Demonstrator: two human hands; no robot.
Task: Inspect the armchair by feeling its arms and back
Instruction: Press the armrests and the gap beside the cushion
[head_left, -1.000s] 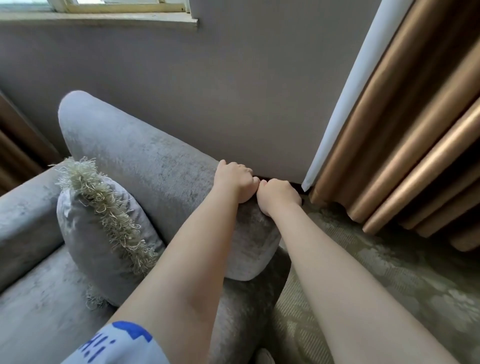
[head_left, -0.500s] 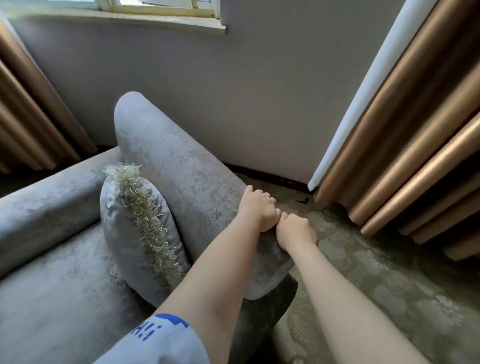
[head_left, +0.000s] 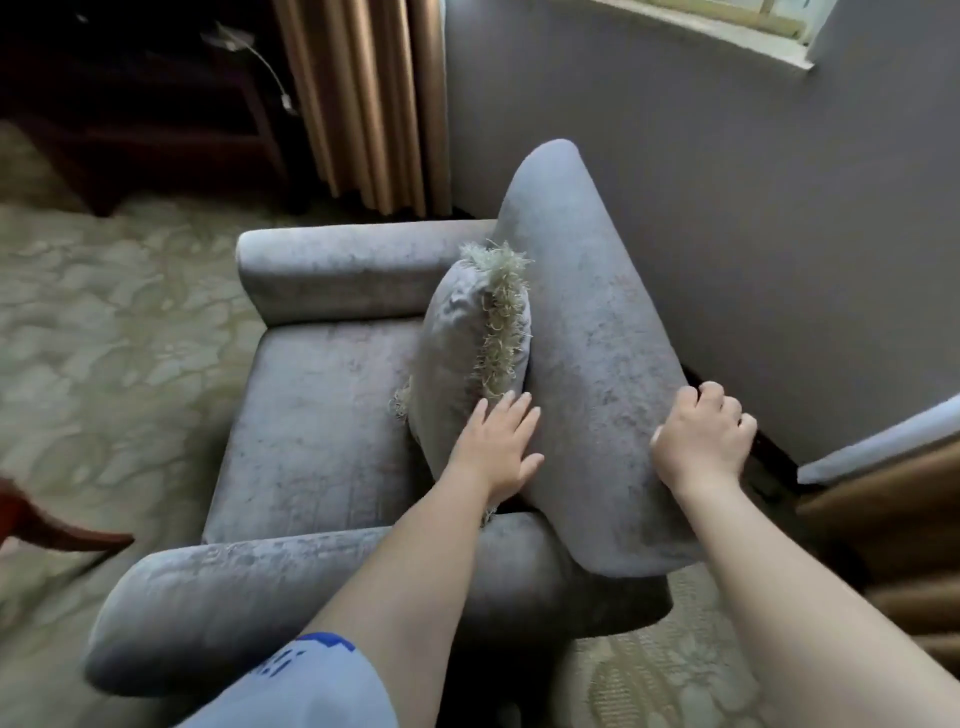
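Your left hand (head_left: 498, 447) lies flat, fingers spread, against the plush grey velvet armchair (head_left: 322, 415)'s padded back; your right hand (head_left: 701, 439) curls over its rounded top edge.

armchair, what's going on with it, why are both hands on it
A person is feeling over the grey armchair. The left hand lies flat, fingers straight, where the fringed cushion leans against the backrest. The right hand curls over the backrest's rear edge, by the wall. Neither hand is on the near armrest or the far armrest.
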